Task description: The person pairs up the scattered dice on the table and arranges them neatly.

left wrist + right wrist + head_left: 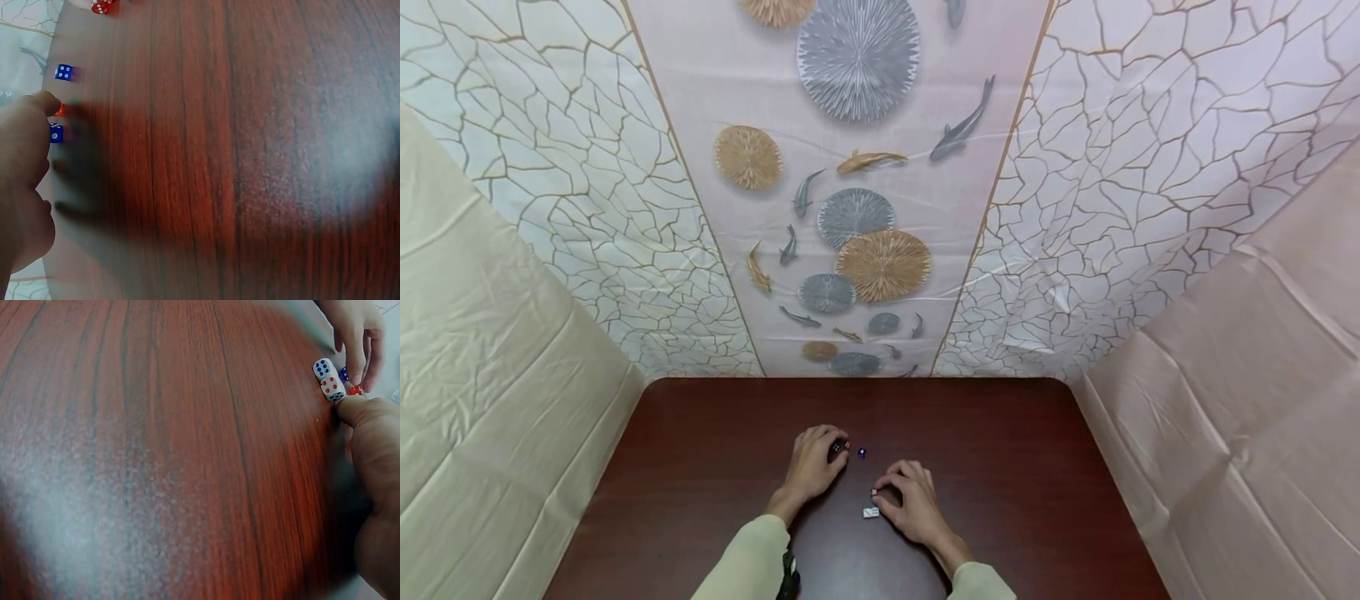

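Observation:
In the head view my left hand [811,462] curves around a dark blue die [835,447]. Its thumb and forefinger pinch a small red die [847,444]. The left wrist view has this red die [60,109] at the thumb's tip, with the blue die [56,132] beside it. Between the hands sits a second blue die [862,452]. My right hand [913,504] pinches another red die [874,492] with thumb and forefinger; it shows at the top of the left wrist view as a red die [100,7]. White dice [871,512] lie beside the right thumb.
The dark reddish-brown table [700,500] has rounded far corners. Behind it hangs a patterned cloth [865,150], and beige cloths stand at both sides. In the right wrist view the white dice [329,381] touch in a row, with red and blue pips.

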Tool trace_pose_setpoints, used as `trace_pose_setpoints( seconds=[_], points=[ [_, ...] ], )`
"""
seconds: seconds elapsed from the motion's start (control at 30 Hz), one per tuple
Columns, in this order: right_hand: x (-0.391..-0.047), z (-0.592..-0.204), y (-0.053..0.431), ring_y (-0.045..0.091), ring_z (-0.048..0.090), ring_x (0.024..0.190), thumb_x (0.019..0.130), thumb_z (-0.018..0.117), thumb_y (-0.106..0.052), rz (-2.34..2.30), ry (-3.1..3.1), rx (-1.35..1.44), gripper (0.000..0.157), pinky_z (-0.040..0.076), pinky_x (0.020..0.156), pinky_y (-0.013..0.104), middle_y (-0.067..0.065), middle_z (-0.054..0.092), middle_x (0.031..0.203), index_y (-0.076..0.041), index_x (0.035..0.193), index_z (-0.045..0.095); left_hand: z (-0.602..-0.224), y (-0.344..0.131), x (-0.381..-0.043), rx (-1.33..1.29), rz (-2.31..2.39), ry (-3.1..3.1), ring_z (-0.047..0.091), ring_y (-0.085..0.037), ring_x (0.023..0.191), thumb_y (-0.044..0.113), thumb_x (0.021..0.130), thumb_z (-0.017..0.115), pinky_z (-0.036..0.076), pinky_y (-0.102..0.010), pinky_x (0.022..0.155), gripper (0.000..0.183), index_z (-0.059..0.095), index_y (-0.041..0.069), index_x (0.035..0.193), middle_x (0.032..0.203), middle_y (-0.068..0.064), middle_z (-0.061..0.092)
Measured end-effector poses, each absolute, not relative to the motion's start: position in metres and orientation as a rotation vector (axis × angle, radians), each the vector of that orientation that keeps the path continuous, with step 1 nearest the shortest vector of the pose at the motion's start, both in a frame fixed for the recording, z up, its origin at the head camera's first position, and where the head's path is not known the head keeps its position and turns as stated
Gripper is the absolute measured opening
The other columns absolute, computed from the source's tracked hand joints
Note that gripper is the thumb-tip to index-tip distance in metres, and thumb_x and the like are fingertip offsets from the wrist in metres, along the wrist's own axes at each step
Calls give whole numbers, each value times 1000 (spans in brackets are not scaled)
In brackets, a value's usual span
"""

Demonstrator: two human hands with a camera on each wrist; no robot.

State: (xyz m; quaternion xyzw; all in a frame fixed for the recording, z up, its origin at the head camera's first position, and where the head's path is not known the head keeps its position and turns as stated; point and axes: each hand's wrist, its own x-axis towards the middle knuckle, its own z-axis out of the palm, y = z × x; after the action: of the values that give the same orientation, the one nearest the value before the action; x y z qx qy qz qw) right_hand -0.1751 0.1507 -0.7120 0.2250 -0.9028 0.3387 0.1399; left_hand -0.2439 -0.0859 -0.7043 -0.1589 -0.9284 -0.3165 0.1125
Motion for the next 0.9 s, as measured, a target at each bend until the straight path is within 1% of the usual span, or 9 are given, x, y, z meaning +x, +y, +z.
trace_pose_setpoints(
  seconds=[0.1,0.27,0.57,0.8,0.9],
  points=[
    [-175,-712,151,13,52,106,83,88,-27,965,-2604,656,19,36,92,42,-2,67,104,-23,98,77,-705,-86,-245,-461,-926,-2738,60,-30,124,22,93,78,40,-61,112,26,74,19,118,122,-1,70],
    [-176,-713,151,16,53,107,83,88,-25,981,-2600,661,19,36,93,42,0,68,105,-21,98,78,-705,-86,-246,-455,-896,-2748,59,-30,124,22,92,78,41,-61,110,25,74,21,117,121,-1,70],
    [-174,-715,151,16,54,105,79,90,-24,955,-2548,674,22,35,91,41,2,69,103,-20,96,78,-710,-85,-247,-435,-860,-2782,59,-27,121,27,94,77,41,-57,110,19,75,25,113,119,3,68],
    [-174,-711,151,14,53,107,82,89,-26,993,-2604,657,20,35,93,41,2,69,105,-21,98,78,-708,-84,-249,-419,-870,-2797,59,-27,120,26,95,76,40,-57,110,14,76,25,108,119,3,68],
    [-175,-713,151,15,53,107,82,89,-26,974,-2587,662,20,35,92,41,1,68,104,-21,98,78,-707,-84,-250,-414,-873,-2797,58,-27,120,26,95,76,39,-57,110,12,76,25,107,119,3,68]
  ],
)
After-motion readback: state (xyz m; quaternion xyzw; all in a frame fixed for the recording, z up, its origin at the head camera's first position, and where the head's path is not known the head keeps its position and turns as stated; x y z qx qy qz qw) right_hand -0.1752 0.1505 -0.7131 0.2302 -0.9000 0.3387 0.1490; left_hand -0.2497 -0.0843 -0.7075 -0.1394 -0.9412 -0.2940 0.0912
